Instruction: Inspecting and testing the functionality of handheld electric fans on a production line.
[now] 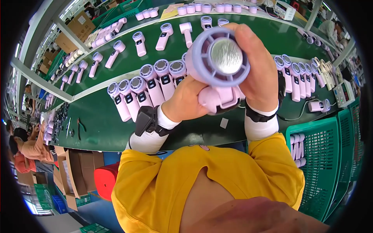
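Note:
A pink and lilac handheld fan is held up close, its round ribbed head with a shiny metal disc facing me. My left hand is closed round the lower part by the handle, which points toward me. My right hand grips the right side of the fan head, thumb along the rim. Behind my left hand, a row of similar fans with dark display panels lies on the green worktable. More fans lie past my right hand. A small white card rests below the held fan.
Spaced-out fans lie on the green surface beyond a pale rail. Pliers lie at left. A white instrument box and a single fan are at right, above a green crate. A red stool and open carton stand lower left.

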